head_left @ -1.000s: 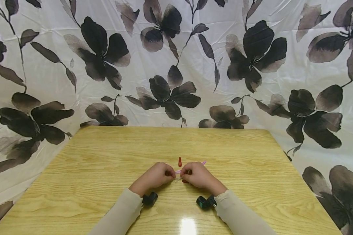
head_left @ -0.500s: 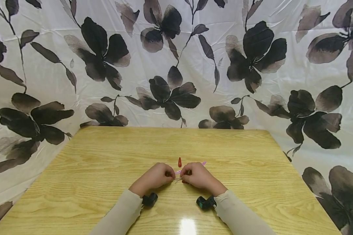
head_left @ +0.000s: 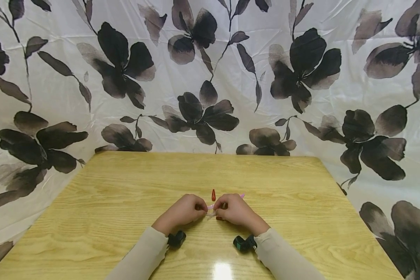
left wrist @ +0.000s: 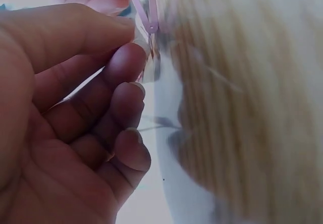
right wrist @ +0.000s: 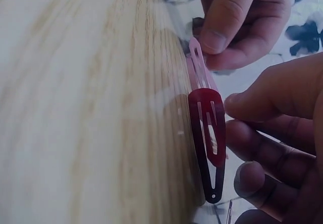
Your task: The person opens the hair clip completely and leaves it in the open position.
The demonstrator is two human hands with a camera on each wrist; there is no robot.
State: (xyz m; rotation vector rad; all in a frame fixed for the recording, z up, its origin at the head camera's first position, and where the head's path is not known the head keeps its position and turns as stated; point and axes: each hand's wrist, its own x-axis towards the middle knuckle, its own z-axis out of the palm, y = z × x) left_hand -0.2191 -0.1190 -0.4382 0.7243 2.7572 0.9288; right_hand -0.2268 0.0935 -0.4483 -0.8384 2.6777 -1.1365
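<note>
- The pink clip [left wrist: 153, 9] is raised above the table [head_left: 126, 186], between the person's two hands.
- The left hand [head_left: 183, 210] is at one end of the pink clip, thumb and forefinger pinched on its tip, the other fingers curled loosely.
- The right hand [head_left: 234, 209] is at the opposite end of the pink clip, thumb and forefinger together on the red clip [right wrist: 217, 158]; whether they grip the pink clip too, I can't tell.
- The red clip's wide end overlaps the pink clip in the right wrist view; I can't make out whether they are linked.
- Just beyond the pink clip, a pink piece [head_left: 211, 207] shows between the hands.
- Farther beyond the pink clip lies a second red one [head_left: 213, 195], narrow end pointing away.
- Well behind the pink clip hangs a flowered curtain [head_left: 248, 116].
</note>
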